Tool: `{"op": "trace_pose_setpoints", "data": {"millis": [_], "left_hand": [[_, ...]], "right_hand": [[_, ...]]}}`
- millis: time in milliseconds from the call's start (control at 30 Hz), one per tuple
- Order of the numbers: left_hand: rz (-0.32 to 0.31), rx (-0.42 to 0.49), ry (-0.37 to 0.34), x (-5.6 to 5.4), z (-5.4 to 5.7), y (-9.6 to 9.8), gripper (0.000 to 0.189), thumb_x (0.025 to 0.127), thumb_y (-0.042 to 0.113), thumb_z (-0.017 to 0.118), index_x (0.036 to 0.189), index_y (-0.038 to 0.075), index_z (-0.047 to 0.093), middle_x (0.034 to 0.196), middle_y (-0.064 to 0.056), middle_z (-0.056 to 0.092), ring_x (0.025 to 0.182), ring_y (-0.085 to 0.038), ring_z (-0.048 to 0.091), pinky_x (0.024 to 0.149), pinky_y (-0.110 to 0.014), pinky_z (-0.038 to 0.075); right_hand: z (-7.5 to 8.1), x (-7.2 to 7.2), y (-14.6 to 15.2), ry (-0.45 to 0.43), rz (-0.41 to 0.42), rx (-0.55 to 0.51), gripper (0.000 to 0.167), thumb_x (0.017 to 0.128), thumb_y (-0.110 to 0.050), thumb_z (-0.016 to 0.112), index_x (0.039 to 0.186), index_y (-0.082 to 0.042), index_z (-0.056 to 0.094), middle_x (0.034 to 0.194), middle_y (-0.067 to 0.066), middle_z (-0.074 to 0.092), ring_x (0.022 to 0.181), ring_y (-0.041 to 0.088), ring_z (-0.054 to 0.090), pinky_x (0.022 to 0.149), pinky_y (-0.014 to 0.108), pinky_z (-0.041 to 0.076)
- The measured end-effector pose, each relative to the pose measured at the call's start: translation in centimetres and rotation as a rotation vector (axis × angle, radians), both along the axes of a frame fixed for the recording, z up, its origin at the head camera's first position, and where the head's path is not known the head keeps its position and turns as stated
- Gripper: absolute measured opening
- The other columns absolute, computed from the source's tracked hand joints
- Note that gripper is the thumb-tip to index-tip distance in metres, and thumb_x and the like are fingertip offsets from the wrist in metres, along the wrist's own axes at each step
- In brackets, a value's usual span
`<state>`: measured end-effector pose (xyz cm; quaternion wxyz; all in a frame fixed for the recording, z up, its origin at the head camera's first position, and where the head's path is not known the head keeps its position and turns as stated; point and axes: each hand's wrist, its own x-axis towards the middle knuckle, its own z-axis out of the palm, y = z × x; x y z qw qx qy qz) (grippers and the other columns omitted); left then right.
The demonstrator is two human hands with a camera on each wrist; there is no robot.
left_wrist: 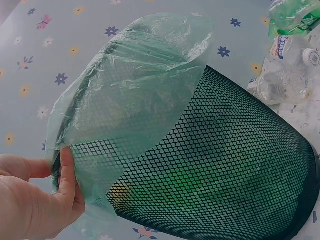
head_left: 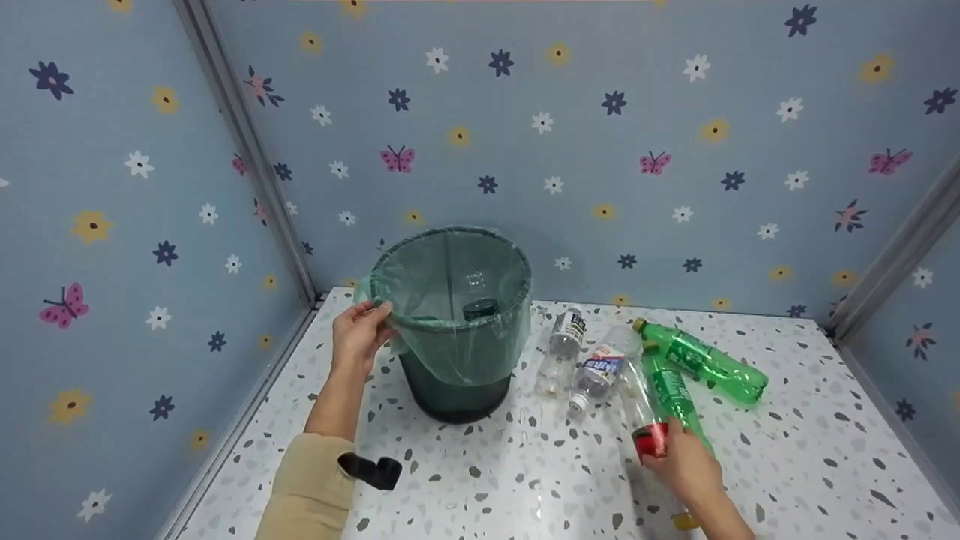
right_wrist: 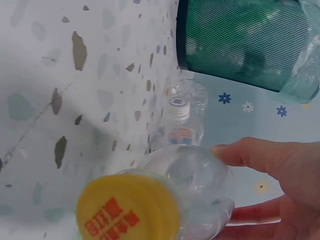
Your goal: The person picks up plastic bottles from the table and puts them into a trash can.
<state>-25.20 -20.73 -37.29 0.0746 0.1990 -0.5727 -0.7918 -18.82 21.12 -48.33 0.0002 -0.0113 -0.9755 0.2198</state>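
A black mesh trash can (head_left: pixel 457 401) stands upright, lined with a thin green plastic bag (head_left: pixel 480 352) folded over its rim. My left hand (head_left: pixel 360 334) pinches the can's rim and the bag at the left side, thumb outside in the left wrist view. My right hand (head_left: pixel 686 461) grips a clear plastic bottle (head_left: pixel 641 397) with a red label. Its yellow cap (right_wrist: pixel 127 210) faces the right wrist camera. Beside that bottle lies a green bottle (head_left: pixel 671 386), partly hidden by the hand. Inside the can, a dark round thing (head_left: pixel 480 308) shows through the opening.
Another green bottle (head_left: pixel 705 360) lies at the right. Left of the gripped bottle are a clear bottle with a white cap (head_left: pixel 600 367) and a clear bottle with a black-and-white label (head_left: pixel 568 330). The speckled table (head_left: pixel 450 480) meets a flowered wall (head_left: pixel 600 150) behind.
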Motion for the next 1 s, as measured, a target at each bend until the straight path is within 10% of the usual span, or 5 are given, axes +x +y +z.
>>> {"op": "trace_pose_setpoints", "data": {"millis": [333,1000], "left_hand": [[0.006,0.013,-0.002,0.1,0.3,0.1,0.043,0.088,0.007,0.053,0.125,-0.004,0.032,0.098,-0.009,0.045,0.064,-0.007,0.052,0.061,-0.020,0.047],[0.009,0.005,-0.001,0.0,0.2,0.1,0.043,0.089,0.006,0.053,0.126,-0.004,0.034,0.099,-0.010,0.045,0.064,-0.008,0.053,0.061,-0.020,0.047]], "right_hand": [[2.7,-0.4,-0.9,0.006,0.028,0.036,0.070,0.069,-0.019,0.075,0.124,0.004,0.038,0.091,0.019,0.054,0.070,0.025,0.055,0.058,0.040,0.046],[10.8,-0.5,-3.5,0.364,0.201,0.129,0.073,0.070,-0.015,0.075,0.132,-0.004,0.037,0.112,0.024,0.052,0.084,0.039,0.053,0.058,0.046,0.047]]}}
